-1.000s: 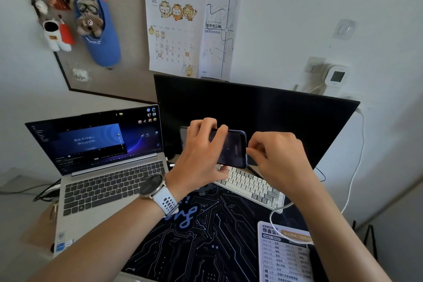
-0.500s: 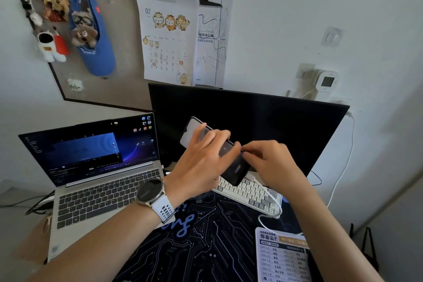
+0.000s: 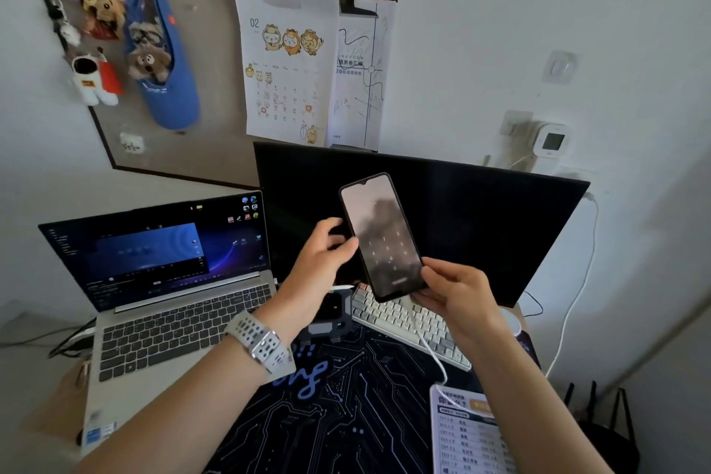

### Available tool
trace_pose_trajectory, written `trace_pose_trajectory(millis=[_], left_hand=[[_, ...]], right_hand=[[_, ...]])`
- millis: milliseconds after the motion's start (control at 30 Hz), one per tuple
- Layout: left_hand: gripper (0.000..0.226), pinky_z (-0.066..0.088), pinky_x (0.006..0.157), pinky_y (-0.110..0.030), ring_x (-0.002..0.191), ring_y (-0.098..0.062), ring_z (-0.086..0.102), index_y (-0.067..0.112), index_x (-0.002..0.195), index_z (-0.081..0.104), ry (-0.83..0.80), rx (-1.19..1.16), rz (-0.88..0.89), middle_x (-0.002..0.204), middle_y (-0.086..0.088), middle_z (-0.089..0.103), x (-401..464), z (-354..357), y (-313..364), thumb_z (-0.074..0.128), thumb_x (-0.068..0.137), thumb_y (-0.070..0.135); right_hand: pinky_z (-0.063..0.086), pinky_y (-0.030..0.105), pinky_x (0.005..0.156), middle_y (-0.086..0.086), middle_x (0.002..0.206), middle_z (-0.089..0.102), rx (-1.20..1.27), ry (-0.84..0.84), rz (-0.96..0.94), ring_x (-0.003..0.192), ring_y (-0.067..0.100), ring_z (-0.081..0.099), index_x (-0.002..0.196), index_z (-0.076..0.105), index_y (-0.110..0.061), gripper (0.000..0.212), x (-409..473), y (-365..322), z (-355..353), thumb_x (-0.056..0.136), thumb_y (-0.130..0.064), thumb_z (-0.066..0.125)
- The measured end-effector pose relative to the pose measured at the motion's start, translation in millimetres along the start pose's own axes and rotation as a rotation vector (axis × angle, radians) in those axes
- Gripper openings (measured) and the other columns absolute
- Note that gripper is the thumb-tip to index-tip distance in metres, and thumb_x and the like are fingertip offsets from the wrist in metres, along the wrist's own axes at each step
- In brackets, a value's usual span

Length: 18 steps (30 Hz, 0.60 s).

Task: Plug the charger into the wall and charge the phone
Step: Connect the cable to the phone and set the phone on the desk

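A dark phone stands upright in front of the black monitor, and its lit screen shows a number pad. My right hand grips its bottom end. My left hand is at its left edge, thumb on the rim and fingers behind it. A white cable drops from the phone's bottom end across the keyboard to the lower right. On the wall at the right is an outlet with something plugged into it. Another white cable hangs down the wall there.
An open laptop sits at the left, and the black monitor is behind the phone. A white keyboard and a printed card lie on a dark desk mat. A small display unit is stuck on the wall.
The phone has turned from lying sideways to upright and its screen has lit up. My right hand moved from the phone's end to under its bottom. The white cable now hangs from it.
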<state>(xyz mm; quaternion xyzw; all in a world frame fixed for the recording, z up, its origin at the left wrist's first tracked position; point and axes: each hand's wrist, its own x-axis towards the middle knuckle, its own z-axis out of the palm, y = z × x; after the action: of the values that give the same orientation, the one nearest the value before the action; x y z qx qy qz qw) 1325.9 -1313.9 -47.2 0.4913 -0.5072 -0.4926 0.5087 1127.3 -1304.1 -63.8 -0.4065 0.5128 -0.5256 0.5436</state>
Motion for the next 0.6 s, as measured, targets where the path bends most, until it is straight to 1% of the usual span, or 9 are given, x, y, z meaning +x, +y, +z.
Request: trace_pose_trajectory(millis=[33,67,133,167,267,333,400,533,600], left_hand=[[0.036,0.045,0.099,-0.039,0.115,-0.025,0.058,0.017,0.13,0.051,-0.074,-0.216,-0.12,0.124,-0.008,0.061,0.0,1.8,2.0,0.055,0.095,0.024],[0.031,0.049,0.096,-0.044,0.109,-0.027,0.062,0.017,0.125,0.057,-0.107,-0.36,-0.182,0.119,-0.01,0.065,-0.4,3.4,3.3,0.052,0.096,0.028],[0.031,0.051,0.093,-0.052,0.109,-0.03,0.063,0.021,0.118,0.061,-0.112,-0.503,-0.231,0.119,-0.013,0.066,-1.8,6.0,7.6,0.052,0.094,0.038],[0.032,0.051,0.09,-0.052,0.111,-0.03,0.062,0.023,0.117,0.061,-0.107,-0.537,-0.244,0.12,-0.013,0.066,-2.0,6.2,9.3,0.052,0.093,0.042],[0.042,0.05,0.089,-0.05,0.115,-0.028,0.058,0.027,0.13,0.051,-0.109,-0.575,-0.261,0.126,-0.011,0.062,-1.5,4.1,11.5,0.049,0.093,0.047],[0.046,0.048,0.094,-0.049,0.118,-0.028,0.057,0.027,0.135,0.048,-0.118,-0.558,-0.243,0.129,-0.011,0.061,-2.4,4.2,11.2,0.046,0.094,0.049],[0.049,0.043,0.101,-0.05,0.121,-0.028,0.055,0.027,0.137,0.046,-0.114,-0.532,-0.231,0.13,-0.01,0.061,-4.2,5.6,9.0,0.045,0.094,0.05],[0.057,0.042,0.103,-0.048,0.126,-0.03,0.051,0.025,0.143,0.042,-0.109,-0.53,-0.241,0.135,-0.012,0.058,-7.1,7.1,6.8,0.046,0.093,0.051],[0.058,0.042,0.102,-0.047,0.127,-0.031,0.05,0.025,0.144,0.04,-0.112,-0.527,-0.239,0.137,-0.012,0.056,-7.3,6.8,5.3,0.045,0.093,0.051]], right_hand=[[0.06,0.03,0.077,0.016,0.104,0.074,0.046,-0.014,0.015,0.094,0.026,0.073,0.114,0.065,-0.001,0.023,0.2,2.9,2.6,0.093,0.002,0.055],[0.06,0.03,0.077,0.016,0.104,0.074,0.078,-0.03,0.027,0.095,0.026,0.073,0.115,0.064,-0.001,0.024,-0.1,6.2,5.1,0.093,0.002,0.055],[0.06,0.027,0.074,0.015,0.102,0.076,0.1,-0.071,0.04,0.094,0.025,0.074,0.114,0.065,-0.001,0.024,-1.1,12.5,8.6,0.093,0.003,0.055],[0.06,0.025,0.072,0.013,0.099,0.077,0.094,-0.096,0.043,0.093,0.023,0.074,0.113,0.066,-0.001,0.024,-2.2,14.7,9.3,0.093,0.003,0.054],[0.059,0.024,0.075,0.007,0.097,0.079,0.025,-0.168,0.039,0.094,0.019,0.074,0.113,0.067,-0.006,0.025,-5.3,15.0,8.7,0.096,-0.001,0.049],[0.055,0.028,0.081,0.005,0.102,0.078,-0.011,-0.196,0.026,0.098,0.019,0.073,0.115,0.067,-0.018,0.028,-7.1,12.9,8.7,0.1,-0.01,0.045],[0.054,0.028,0.081,0.004,0.104,0.078,-0.033,-0.209,0.002,0.099,0.018,0.073,0.114,0.065,-0.03,0.029,-8.6,11.1,9.8,0.102,-0.016,0.043],[0.056,0.021,0.075,0.003,0.104,0.078,-0.067,-0.229,-0.02,0.099,0.017,0.073,0.12,0.061,-0.031,0.03,-9.9,9.3,10.1,0.102,-0.017,0.042],[0.058,0.018,0.071,0.003,0.103,0.078,-0.07,-0.24,-0.025,0.098,0.017,0.073,0.117,0.062,-0.032,0.03,-10.3,9.1,9.4,0.102,-0.016,0.041]])
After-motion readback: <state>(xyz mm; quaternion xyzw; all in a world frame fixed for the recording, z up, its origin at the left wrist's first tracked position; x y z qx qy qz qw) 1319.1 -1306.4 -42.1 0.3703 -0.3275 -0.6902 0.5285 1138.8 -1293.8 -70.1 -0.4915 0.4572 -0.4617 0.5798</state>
